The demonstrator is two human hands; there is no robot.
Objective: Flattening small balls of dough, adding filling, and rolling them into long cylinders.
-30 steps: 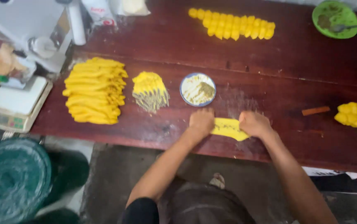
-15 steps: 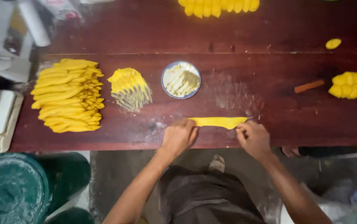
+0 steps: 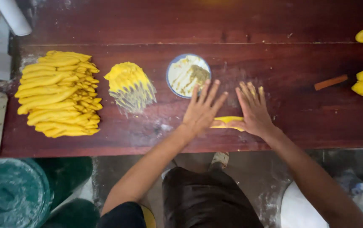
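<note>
The person's arms are bare from the upper arm down to the wrists; no watch, bracelet or glove is visible. The left hand (image 3: 201,110) and the right hand (image 3: 255,112) carry no rings on the fingers (image 3: 206,90). Yellow smears mark some fingertips of the right hand. A dark short sleeve (image 3: 122,215) with a yellow edge shows at the left shoulder. Dark brown shorts (image 3: 206,198) cover the legs. One foot wears a pale sandal (image 3: 219,159) with a strap across the top.
</note>
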